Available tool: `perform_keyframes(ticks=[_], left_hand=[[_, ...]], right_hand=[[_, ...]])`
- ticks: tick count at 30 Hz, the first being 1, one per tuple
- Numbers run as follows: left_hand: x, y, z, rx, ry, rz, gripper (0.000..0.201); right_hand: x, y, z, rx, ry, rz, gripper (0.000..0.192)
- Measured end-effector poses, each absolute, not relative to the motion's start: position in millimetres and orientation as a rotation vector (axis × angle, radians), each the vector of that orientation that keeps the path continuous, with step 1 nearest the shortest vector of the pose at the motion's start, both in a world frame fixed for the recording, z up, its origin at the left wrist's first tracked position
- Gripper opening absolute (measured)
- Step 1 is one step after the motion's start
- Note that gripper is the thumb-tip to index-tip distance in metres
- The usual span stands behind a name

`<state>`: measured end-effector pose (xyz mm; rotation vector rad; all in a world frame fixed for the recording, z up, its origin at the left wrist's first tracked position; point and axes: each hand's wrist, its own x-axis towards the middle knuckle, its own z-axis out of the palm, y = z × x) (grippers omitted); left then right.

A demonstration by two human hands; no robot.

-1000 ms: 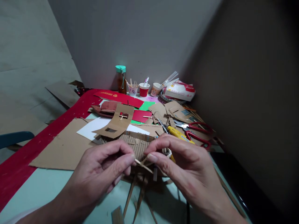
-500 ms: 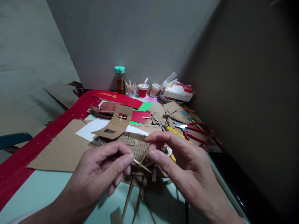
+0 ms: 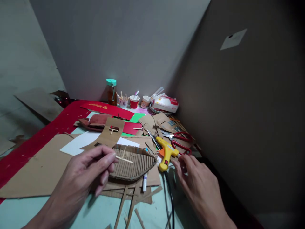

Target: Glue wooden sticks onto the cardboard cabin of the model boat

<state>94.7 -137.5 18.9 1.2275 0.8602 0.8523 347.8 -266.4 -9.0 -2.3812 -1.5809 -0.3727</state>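
Observation:
My left hand (image 3: 91, 170) pinches a thin wooden stick piece (image 3: 125, 159), with a short crosspiece standing up from it, between thumb and forefinger. The piece is held over a boat-shaped cardboard hull (image 3: 134, 167) with a ribbed floor. Low on the right, my right hand (image 3: 196, 179) is beside the rear of a yellow hot glue gun (image 3: 168, 151). Its fingers are bent and thumb and forefinger look apart; I cannot tell whether they touch the gun. A purple-and-white marker (image 3: 145, 183) lies next to the hull.
Red-handled scissors (image 3: 182, 137) and cardboard scraps lie behind the glue gun, whose black cable (image 3: 172, 200) runs toward me. A cut-out cardboard strip (image 3: 111, 133) rests beyond the hull. Paper cups (image 3: 134, 102) and a bottle (image 3: 111, 92) stand against the wall.
My right hand has left the stick piece and moved right and down beside the glue gun. My left hand keeps the piece. The view has swung right, uncovering the hull and gun.

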Motion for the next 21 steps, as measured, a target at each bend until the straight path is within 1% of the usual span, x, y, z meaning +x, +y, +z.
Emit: perform_keyframes(ticks=[3, 7, 13, 15, 21], left_hand=[[94.6, -138.5, 20.9, 1.229, 0.864, 0.855, 0.033], [94.6, -140.3, 24.3, 1.218, 0.865, 0.882, 0.033], [96.1, -138.0, 26.1, 1.218, 0.827, 0.916, 0.03], [96.2, -136.2, 26.7, 1.226, 0.813, 0.948, 0.029], [93.5, -130.0, 30.2, 1.237, 0.801, 1.026, 0.029]], right_hand=[[343.6, -275.3, -20.1, -2.497, -1.572, -0.318, 0.03], [335.7, -271.5, -14.2, -2.559, -1.561, -0.174, 0.023], [332.1, -240.9, 2.7, -2.641, -1.444, -0.061, 0.031], [329.6, -229.5, 3.4, -2.656, -1.446, -0.053, 0.031], [325.2, -218.2, 0.1, -2.606, -1.419, -0.046, 0.013]])
